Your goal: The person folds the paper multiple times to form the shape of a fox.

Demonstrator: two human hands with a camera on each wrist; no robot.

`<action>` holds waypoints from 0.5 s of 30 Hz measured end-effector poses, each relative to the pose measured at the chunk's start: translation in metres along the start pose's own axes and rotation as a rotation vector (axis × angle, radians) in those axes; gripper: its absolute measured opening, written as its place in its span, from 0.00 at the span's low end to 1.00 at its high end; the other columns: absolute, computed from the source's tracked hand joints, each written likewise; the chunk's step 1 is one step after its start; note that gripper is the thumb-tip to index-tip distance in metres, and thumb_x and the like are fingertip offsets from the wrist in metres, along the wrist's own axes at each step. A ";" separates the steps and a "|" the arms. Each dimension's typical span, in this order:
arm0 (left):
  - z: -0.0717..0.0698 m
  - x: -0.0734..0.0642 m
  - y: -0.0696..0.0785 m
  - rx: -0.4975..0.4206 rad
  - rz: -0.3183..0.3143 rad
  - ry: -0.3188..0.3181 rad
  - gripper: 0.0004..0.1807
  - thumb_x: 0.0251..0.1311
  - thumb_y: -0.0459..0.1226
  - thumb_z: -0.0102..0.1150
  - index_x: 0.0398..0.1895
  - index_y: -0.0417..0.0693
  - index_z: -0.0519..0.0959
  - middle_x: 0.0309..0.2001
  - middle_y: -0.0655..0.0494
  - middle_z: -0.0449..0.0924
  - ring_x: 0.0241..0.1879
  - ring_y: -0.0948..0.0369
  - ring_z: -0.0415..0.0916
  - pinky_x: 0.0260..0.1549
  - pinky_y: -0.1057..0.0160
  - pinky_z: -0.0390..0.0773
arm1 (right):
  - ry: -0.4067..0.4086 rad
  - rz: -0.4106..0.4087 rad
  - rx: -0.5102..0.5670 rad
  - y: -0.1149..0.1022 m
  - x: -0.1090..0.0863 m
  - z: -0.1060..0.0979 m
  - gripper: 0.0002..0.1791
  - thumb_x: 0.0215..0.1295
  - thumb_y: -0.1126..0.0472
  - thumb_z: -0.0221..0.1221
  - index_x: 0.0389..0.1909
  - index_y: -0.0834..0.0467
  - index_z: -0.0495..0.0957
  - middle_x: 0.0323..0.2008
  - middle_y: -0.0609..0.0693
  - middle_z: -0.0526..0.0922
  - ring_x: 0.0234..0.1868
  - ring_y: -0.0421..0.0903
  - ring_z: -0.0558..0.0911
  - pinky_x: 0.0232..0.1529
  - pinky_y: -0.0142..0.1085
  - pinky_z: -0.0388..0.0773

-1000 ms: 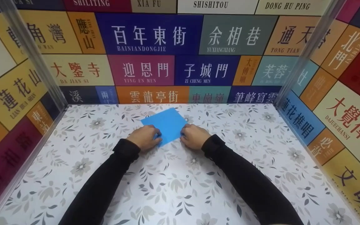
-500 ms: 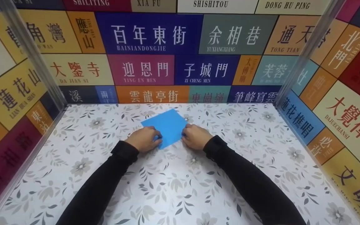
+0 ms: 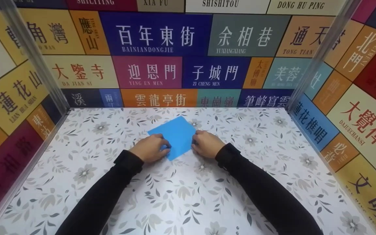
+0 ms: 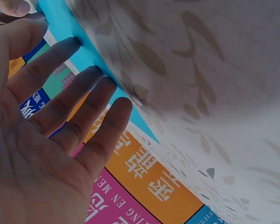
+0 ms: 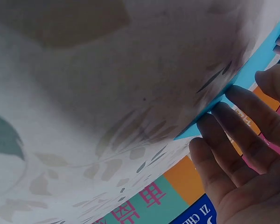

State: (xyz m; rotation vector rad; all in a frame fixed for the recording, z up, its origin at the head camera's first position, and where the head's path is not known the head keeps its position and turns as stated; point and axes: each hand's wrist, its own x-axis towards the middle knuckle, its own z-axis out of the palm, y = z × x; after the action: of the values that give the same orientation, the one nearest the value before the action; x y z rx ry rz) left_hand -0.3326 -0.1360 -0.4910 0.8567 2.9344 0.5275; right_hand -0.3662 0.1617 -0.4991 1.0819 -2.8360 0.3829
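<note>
A square sheet of blue paper (image 3: 180, 134) lies flat and turned at an angle on the patterned tabletop. My left hand (image 3: 150, 148) rests at its left and lower left edge, and my right hand (image 3: 208, 144) is at its right corner. In the left wrist view the left fingers stretch out, fingertips on the paper (image 4: 86, 49), with the thumb apart from it. The right wrist view has the right fingers (image 5: 219, 121) reaching to the paper (image 5: 252, 70) in the same way, fingertips on its surface. Part of the paper's left side is hidden under the left hand.
The tabletop (image 3: 181, 195) has a white covering with grey leaves and flowers. A back wall (image 3: 155, 36) and side walls bear colourful blocks of lettering. A clear strip (image 3: 39, 55) runs up the left corner, another up the right one.
The paper has slid slightly towards me. Both hands have shifted a little towards me with it, staying at its edges.
</note>
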 end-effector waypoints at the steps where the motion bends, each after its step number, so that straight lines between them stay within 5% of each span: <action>1: 0.000 -0.001 0.000 0.001 0.007 -0.001 0.16 0.83 0.44 0.69 0.63 0.47 0.94 0.60 0.43 0.89 0.62 0.43 0.89 0.68 0.40 0.89 | 0.000 0.001 0.000 0.000 -0.001 0.000 0.09 0.83 0.61 0.67 0.48 0.64 0.89 0.47 0.61 0.88 0.47 0.62 0.90 0.51 0.57 0.92; 15: 0.006 -0.012 0.013 0.016 0.053 0.004 0.15 0.82 0.45 0.70 0.62 0.50 0.94 0.57 0.44 0.88 0.58 0.45 0.87 0.63 0.41 0.89 | 0.019 0.006 -0.018 -0.004 -0.013 -0.001 0.10 0.77 0.58 0.75 0.43 0.62 0.88 0.44 0.57 0.87 0.44 0.58 0.89 0.49 0.55 0.91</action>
State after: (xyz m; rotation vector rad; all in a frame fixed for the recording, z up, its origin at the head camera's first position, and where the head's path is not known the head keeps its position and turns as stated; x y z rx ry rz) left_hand -0.3147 -0.1303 -0.4933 0.9387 2.9302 0.5099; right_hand -0.3541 0.1675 -0.4995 1.0600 -2.8211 0.3653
